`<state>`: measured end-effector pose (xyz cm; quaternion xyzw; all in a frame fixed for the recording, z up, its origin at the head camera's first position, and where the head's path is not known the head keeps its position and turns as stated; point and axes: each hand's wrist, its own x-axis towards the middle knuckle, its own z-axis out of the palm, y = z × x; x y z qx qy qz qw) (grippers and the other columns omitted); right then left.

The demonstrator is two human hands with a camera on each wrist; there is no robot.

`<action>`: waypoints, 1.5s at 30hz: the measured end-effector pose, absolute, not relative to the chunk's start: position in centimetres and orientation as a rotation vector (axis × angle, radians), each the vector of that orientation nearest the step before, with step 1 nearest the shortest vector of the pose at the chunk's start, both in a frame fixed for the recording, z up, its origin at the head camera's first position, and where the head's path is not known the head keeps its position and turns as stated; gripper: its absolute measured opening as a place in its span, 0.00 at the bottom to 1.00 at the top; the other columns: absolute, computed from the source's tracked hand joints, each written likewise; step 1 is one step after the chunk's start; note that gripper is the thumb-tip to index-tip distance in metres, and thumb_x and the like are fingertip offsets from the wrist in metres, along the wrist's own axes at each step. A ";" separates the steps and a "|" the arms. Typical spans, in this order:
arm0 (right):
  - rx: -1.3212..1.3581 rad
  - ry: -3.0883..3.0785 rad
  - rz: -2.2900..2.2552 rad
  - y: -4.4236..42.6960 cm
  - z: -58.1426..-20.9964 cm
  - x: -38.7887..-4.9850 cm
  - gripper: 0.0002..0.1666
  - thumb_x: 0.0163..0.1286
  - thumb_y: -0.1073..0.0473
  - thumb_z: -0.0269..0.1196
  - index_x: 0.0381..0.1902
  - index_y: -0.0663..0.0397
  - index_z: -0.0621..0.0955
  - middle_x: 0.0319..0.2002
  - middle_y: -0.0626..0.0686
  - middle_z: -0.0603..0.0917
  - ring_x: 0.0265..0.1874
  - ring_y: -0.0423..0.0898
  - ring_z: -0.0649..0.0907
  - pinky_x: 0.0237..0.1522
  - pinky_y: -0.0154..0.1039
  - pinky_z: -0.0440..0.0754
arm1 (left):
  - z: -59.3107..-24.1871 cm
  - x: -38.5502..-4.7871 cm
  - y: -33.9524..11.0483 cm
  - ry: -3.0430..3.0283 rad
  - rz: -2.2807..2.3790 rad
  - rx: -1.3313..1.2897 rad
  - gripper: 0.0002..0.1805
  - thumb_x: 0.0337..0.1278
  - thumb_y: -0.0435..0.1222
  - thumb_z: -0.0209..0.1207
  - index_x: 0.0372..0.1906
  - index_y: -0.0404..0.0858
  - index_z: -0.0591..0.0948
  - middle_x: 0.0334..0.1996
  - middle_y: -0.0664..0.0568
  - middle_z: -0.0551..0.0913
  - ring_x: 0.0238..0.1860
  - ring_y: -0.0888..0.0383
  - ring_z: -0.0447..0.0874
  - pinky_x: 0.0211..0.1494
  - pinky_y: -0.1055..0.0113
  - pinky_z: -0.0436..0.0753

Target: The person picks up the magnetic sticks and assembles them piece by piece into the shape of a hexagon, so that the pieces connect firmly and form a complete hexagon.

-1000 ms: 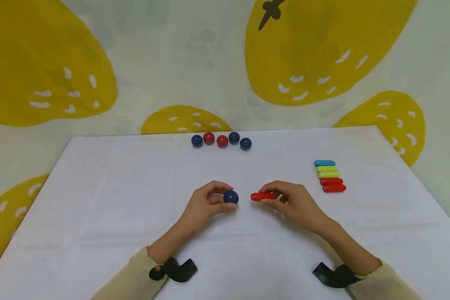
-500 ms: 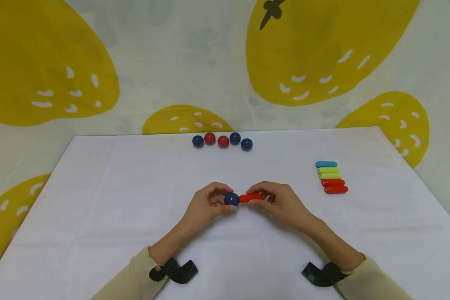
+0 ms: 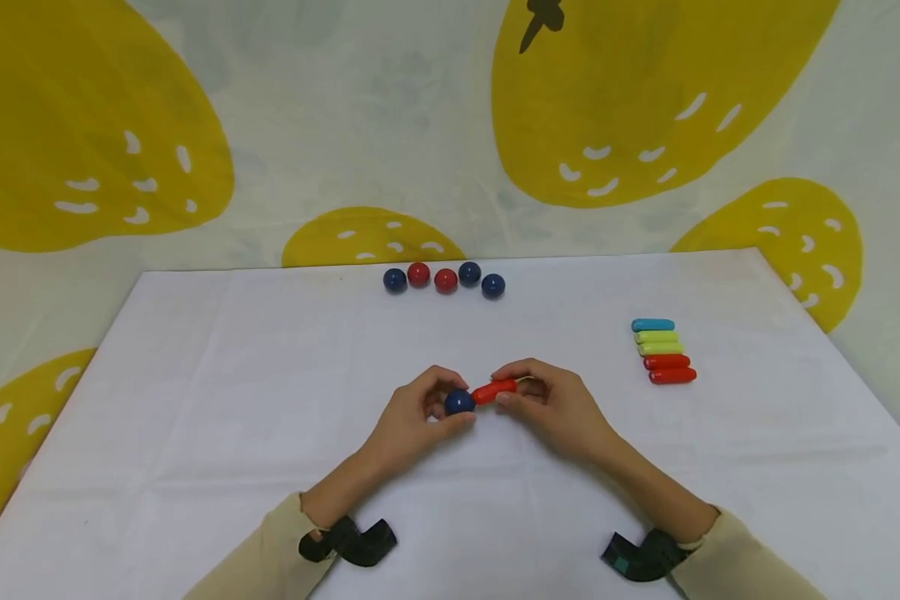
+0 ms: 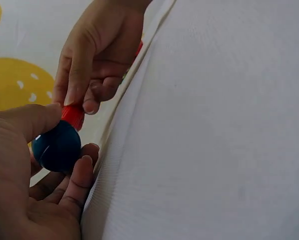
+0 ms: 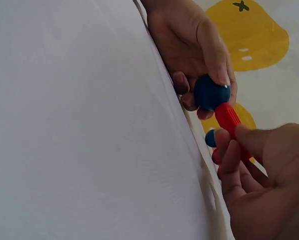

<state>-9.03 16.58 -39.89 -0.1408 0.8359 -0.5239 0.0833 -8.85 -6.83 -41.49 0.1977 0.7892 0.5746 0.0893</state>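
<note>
A dark blue ball (image 3: 459, 402) is pinched between the thumb and fingers of my left hand (image 3: 416, 414). My right hand (image 3: 560, 407) pinches a short red rod (image 3: 494, 391) near its right end. The rod's free end touches the right side of the ball, and it tilts up toward the right. In the left wrist view the red rod (image 4: 72, 116) meets the blue ball (image 4: 57, 146) at its upper side. Ridges show along the red rod (image 5: 228, 117) in the right wrist view. Whether the rod's tip sits inside the ball cannot be seen.
At the back edge of the white-covered table (image 3: 232, 375) several balls stand in a row, blue (image 3: 394, 281) and red (image 3: 446, 281). To the right lie stacked rods: a blue rod (image 3: 652, 325), yellow-green rods (image 3: 657, 337) and red rods (image 3: 672, 377). Patterned cloth (image 3: 390, 125) hangs behind.
My right hand has moved left, bringing the red rod from apart to touching the blue ball. The rod has since tilted, its right end higher. My left hand has barely moved.
</note>
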 end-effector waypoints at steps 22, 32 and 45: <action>-0.417 2.351 -1.843 15.5 -39.7 -9.3 0.15 0.62 0.59 0.67 0.48 0.50 0.83 0.42 0.49 0.85 0.38 0.47 0.85 0.44 0.36 0.80 | -41.1 -8.8 -6.3 2.206 1.822 0.501 0.15 0.58 0.38 0.65 0.49 0.42 0.77 0.33 0.54 0.85 0.32 0.58 0.80 0.39 0.70 0.76; -0.326 2.600 -1.787 16.1 -38.2 -12.8 0.16 0.68 0.51 0.63 0.48 0.53 0.83 0.38 0.53 0.84 0.33 0.53 0.81 0.32 0.33 0.79 | -39.1 -8.4 -6.6 2.084 1.936 0.544 0.24 0.59 0.26 0.59 0.61 0.32 0.70 0.42 0.40 0.81 0.37 0.42 0.82 0.41 0.71 0.76; -0.202 2.812 -1.684 15.9 -39.2 -19.9 0.20 0.66 0.50 0.64 0.53 0.51 0.81 0.50 0.47 0.80 0.44 0.46 0.80 0.41 0.36 0.77 | -39.0 -8.1 -6.7 2.123 2.066 0.630 0.19 0.59 0.24 0.59 0.56 0.32 0.74 0.35 0.34 0.82 0.32 0.41 0.85 0.42 0.69 0.77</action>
